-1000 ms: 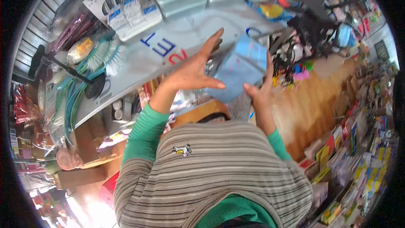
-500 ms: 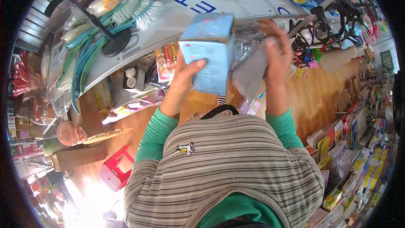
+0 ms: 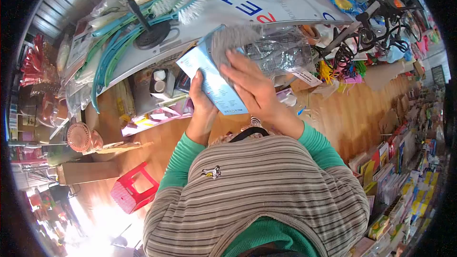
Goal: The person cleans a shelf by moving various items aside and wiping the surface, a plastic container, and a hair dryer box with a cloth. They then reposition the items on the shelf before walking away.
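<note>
A light blue box (image 3: pixel 220 93) with small print is tilted in front of my chest. My left hand (image 3: pixel 202 97) grips its lower left side, thumb on the printed face. On its right side, my right hand (image 3: pixel 252 83) presses a grey cloth (image 3: pixel 228 40) against the box, fingers bent over the cloth. The cloth is blurred and covers part of the box's top and right side.
Teal-handled brushes (image 3: pixel 190 7) and a black stand base (image 3: pixel 152 35) lie on the white counter (image 3: pixel 214 16). Clear plastic packages (image 3: pixel 283 50) are beyond my right hand. A red stool (image 3: pixel 135 188) stands on the wooden floor at lower left.
My right hand has moved left with the grey cloth, from beside the box onto it. The box has tilted and shifted slightly, still in my left hand.
</note>
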Motion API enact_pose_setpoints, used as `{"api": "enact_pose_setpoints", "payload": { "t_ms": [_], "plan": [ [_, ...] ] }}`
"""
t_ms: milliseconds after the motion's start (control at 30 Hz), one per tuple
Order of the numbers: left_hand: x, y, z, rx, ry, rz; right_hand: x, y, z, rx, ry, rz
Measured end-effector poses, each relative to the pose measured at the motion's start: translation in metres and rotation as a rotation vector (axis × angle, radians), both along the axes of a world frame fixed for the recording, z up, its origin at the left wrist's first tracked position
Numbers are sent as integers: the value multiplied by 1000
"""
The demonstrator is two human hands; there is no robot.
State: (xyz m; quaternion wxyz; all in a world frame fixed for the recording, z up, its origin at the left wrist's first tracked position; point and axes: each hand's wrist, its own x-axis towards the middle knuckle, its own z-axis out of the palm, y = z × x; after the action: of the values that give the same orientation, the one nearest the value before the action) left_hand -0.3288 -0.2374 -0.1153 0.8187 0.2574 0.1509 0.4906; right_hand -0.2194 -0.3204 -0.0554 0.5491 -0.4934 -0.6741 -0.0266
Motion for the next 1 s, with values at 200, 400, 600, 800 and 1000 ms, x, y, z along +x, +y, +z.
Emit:
{"api": "enact_pose_setpoints", "payload": {
  "t_ms": [200, 400, 600, 800, 1000],
  "plan": [
    [-11, 17, 10, 4, -44, 77, 12, -47, -30, -111, -2, -35],
    [-8, 35, 6, 14, -197, 51, 56, -38, -98, -221, 1505, -96],
    [12, 22, -14, -102, -135, -102, 57, -24, -13, -123, 1485, 40],
    [8, 20, -31, 63, -100, -245, 38, -12, -4, -263, 448, 31],
    [4, 18, -16, 101, 131, -302, 35, -13, -15, -434, 815, 197]
  ]
}}
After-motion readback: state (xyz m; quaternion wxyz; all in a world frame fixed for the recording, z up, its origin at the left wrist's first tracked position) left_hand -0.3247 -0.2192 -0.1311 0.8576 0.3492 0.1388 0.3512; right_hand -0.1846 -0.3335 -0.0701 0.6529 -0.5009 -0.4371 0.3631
